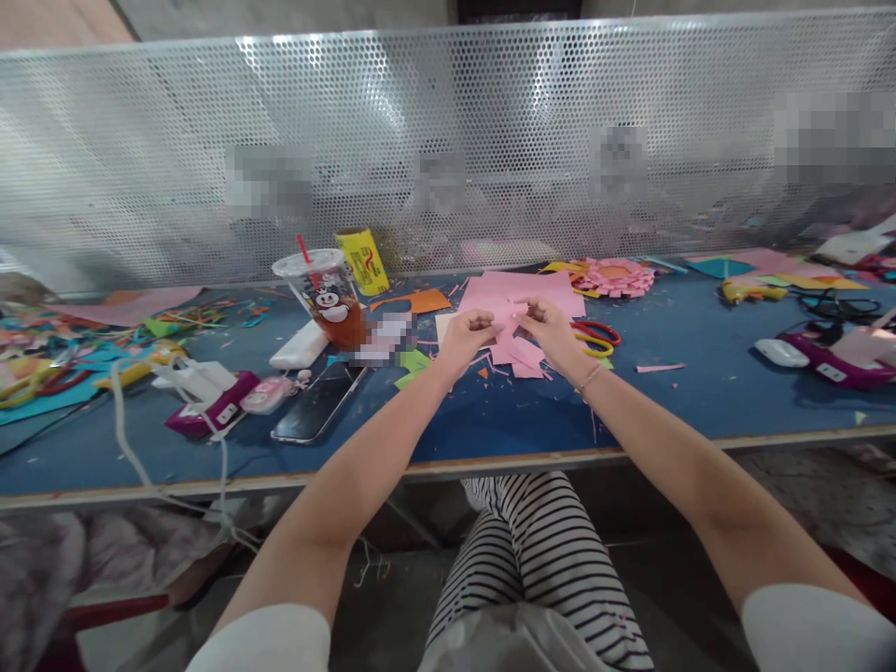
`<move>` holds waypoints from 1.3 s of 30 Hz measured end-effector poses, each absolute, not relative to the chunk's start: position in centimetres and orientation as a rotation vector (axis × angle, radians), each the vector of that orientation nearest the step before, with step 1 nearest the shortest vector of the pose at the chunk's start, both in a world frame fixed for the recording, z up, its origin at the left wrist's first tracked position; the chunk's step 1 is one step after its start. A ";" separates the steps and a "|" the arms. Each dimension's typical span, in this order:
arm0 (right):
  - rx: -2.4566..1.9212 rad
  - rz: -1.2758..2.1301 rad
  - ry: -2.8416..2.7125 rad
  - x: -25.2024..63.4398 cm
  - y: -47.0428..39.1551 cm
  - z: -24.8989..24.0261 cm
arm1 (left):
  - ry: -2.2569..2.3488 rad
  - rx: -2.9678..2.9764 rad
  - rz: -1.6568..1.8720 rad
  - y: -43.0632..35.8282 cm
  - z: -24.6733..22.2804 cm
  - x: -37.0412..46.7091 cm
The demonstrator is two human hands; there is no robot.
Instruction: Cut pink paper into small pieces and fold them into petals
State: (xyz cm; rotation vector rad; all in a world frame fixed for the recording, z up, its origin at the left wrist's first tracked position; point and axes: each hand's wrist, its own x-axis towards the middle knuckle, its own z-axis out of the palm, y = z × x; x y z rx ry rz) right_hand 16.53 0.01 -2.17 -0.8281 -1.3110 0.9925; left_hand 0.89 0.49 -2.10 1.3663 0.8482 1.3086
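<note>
My left hand [470, 338] and my right hand [547, 334] face each other over the blue table, fingers bent in a pinch. Between the fingertips is a small piece of pink paper [507, 323], hard to tell from the pink sheets [539, 283] behind it. Below my hands lie loose pink paper scraps [519, 355] and fine snippets. Close by my right hand are scissors [600, 340] with red and yellow handles, partly hidden by that hand. Green paper scraps [414, 366] lie left of my left wrist.
Left of my arms are a phone [320, 403], a drink cup [329, 303] with a straw and a purple power strip [212, 407] with cables. A pink fringed paper ring [616, 278] lies at the back right. A perforated metal screen [448, 140] stands along the far edge.
</note>
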 end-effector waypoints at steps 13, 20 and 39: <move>-0.775 1.066 -1.256 16.8 0.3 -2.4 | 0.877 1.309 1.261 0.6 -1.8 0.8; -0.749 1.126 -1.217 16.7 0.2 -2.4 | 0.876 1.314 1.277 0.6 -1.8 0.7; -0.843 1.141 -1.377 15.8 0.0 -3.3 | 0.943 1.376 1.346 0.0 -1.2 0.8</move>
